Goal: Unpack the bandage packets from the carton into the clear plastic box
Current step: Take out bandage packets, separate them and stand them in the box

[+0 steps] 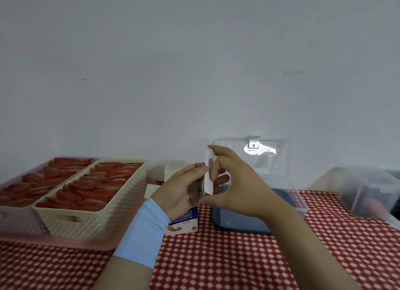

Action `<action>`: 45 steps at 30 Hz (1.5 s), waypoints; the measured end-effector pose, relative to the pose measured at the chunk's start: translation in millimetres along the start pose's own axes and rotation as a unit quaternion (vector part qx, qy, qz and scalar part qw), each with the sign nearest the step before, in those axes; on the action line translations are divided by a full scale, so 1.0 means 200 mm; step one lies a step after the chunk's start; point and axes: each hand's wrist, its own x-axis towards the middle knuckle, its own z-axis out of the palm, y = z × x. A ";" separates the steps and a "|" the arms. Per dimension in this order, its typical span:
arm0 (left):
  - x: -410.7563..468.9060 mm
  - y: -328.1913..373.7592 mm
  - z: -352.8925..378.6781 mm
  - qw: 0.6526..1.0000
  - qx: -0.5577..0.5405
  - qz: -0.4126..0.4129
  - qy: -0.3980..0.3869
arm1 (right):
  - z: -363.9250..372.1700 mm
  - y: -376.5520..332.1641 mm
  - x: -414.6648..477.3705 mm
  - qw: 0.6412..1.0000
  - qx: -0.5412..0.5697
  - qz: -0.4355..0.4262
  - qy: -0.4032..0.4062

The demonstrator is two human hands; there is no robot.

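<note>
red-checked tablecloth point(238, 263), pale bare wall: packet held upright, box just to the right

a white bandage packet point(208, 181) is held above the cloth between both hands, its long axis near vertical and turned almost edge-on to the camera. it is pinched end to end by the right hand point(240, 181), with the forefinger curled onto the top end and the thumb under the bottom end. the left hand point(184, 188), blue sleeve at the wrist, is closed on the packet's side, its thumb pressed to the near face and fingers seen behind.

the blue-and-white carton point(185, 221) stands on the cloth directly below the left hand, partly hidden by it. the clear plastic box point(302, 205) lies right of the packet, behind the right hand, with its lid point(266, 155) propped open at the wall.

the right hand is judged the nearer to the box. a short carry rightward and down seems called for, the packet probably to be laid flat. whether packets are already inside cannot be told.
</note>
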 end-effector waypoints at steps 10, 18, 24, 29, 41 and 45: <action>-0.01 0.00 -0.01 0.999 0.042 0.001 0.002 | -0.01 0.00 -0.01 0.996 0.076 0.027 -0.027; -0.06 0.03 0.01 0.994 0.098 -0.037 -0.023 | -0.05 0.04 0.03 0.961 0.233 0.141 0.052; -0.05 0.03 0.00 0.993 0.108 -0.037 -0.018 | -0.07 0.03 0.03 0.933 0.297 0.193 0.058; -0.04 0.01 0.01 0.997 0.076 -0.022 -0.014 | -0.08 0.03 0.03 0.920 0.317 0.229 0.039; 0.01 -0.03 0.01 0.997 0.054 0.001 0.046 | -0.06 0.04 0.03 0.974 0.127 0.163 0.093; 0.01 -0.02 0.00 0.996 0.032 0.024 0.077 | -0.08 0.02 -0.01 0.994 0.071 0.069 -0.037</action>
